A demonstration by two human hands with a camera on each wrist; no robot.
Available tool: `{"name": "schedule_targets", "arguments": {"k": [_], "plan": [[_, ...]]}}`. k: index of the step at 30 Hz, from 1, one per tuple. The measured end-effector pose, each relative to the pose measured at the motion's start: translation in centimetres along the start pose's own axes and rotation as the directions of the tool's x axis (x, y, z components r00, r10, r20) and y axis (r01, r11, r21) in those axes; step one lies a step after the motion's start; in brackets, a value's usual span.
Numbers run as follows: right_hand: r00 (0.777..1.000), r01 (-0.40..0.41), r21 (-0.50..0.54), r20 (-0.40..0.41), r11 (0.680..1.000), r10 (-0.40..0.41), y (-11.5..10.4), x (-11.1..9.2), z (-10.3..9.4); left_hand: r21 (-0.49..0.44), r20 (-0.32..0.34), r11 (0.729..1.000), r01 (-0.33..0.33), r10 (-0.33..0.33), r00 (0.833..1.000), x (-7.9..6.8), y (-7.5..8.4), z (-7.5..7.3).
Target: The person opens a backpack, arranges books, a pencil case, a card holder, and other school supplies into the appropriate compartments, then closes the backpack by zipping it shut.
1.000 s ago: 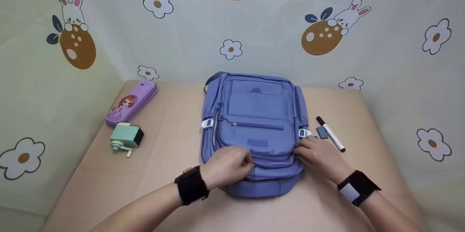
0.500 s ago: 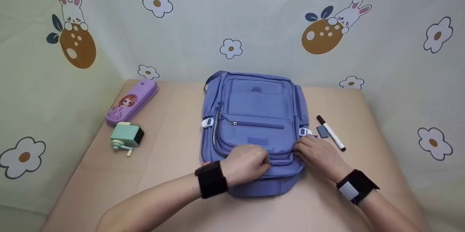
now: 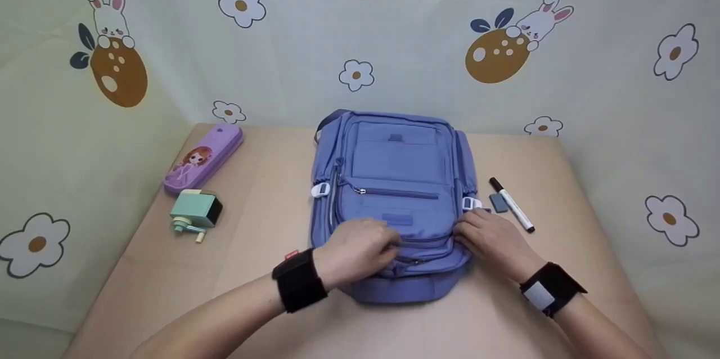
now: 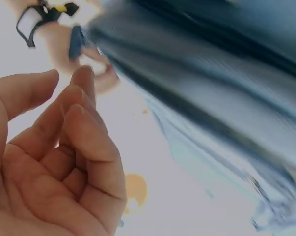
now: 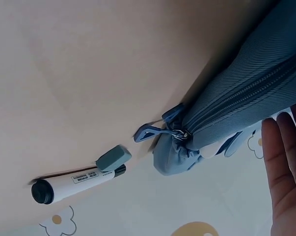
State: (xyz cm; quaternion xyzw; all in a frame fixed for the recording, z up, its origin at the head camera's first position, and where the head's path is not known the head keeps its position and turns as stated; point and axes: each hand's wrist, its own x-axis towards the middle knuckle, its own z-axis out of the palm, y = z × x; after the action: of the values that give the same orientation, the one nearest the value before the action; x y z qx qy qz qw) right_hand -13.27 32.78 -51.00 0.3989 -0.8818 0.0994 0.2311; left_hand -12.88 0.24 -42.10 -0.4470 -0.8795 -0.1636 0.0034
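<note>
A blue-purple backpack [image 3: 402, 159] lies front side up on the table. My left hand [image 3: 357, 249] is over its lower front pocket, back of the hand upward. In the left wrist view its fingers [image 4: 91, 132] are loosely curled, with a gap to the thumb and nothing between them. A dark zipper pull [image 3: 419, 262] shows on the lower front, right of that hand. Against the bag's lower right side rests my right hand [image 3: 495, 241]. Its straight fingers touch the fabric beside a zipped seam [image 5: 255, 91] in the right wrist view.
Right of the bag lie a white marker [image 3: 514, 207] with a black cap and a small blue-grey eraser [image 3: 498, 203]. At the left are a purple pencil case [image 3: 205, 156] and a green crank pencil sharpener [image 3: 197, 210]. A patterned curtain [image 3: 292, 38] encloses the table [image 3: 253, 291].
My left hand moved right along the lower front of the backpack, then came back left, uncovering the zipper pull. The right hand has stayed at the bag's side.
</note>
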Motion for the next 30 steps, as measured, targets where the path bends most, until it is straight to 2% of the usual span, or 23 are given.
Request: {"name": "schedule_targets", "arguments": {"k": [5,8,11,16,19,23,25,30], "plan": [[1.000,-0.001,0.000,0.002,1.000,0.001,-0.1,0.0,-0.1,0.026,-0.035,0.999,-0.036,0.037,0.999,-1.8,-4.2,-0.7],[1.000,-0.008,0.007,0.001,1.000,0.008,-0.1,-0.1,-0.3,0.038,0.003,0.996,-0.084,0.084,0.996,-2.7,-6.3,-0.3],[1.000,-0.014,0.001,-0.003,1.000,0.014,-0.1,0.0,-0.5,0.067,0.045,0.988,-0.142,0.139,0.989,-3.3,-7.5,0.2],[1.000,-0.024,-0.023,-0.009,0.999,0.023,-0.1,0.1,-0.5,0.194,0.060,0.952,-0.237,0.230,0.971,-3.4,-8.0,1.0],[0.999,-0.033,-0.025,-0.007,0.999,0.033,-0.2,0.1,-0.5,0.249,0.051,0.936,-0.250,0.245,0.968,-3.4,-7.9,1.3],[0.999,-0.038,-0.018,-0.013,0.999,0.038,-0.6,0.2,-0.7,0.253,0.003,0.944,-0.213,0.219,0.976,-3.5,-7.7,1.7],[0.998,-0.036,0.004,-0.048,0.999,0.036,-1.2,0.7,-1.1,0.249,-0.025,0.948,-0.200,0.213,0.977,-3.5,-7.7,1.8],[0.990,0.023,0.151,-0.140,0.988,-0.002,-4.4,2.7,-2.1,0.227,-0.053,0.955,-0.188,0.205,0.977,-3.5,-7.8,1.8]]}}
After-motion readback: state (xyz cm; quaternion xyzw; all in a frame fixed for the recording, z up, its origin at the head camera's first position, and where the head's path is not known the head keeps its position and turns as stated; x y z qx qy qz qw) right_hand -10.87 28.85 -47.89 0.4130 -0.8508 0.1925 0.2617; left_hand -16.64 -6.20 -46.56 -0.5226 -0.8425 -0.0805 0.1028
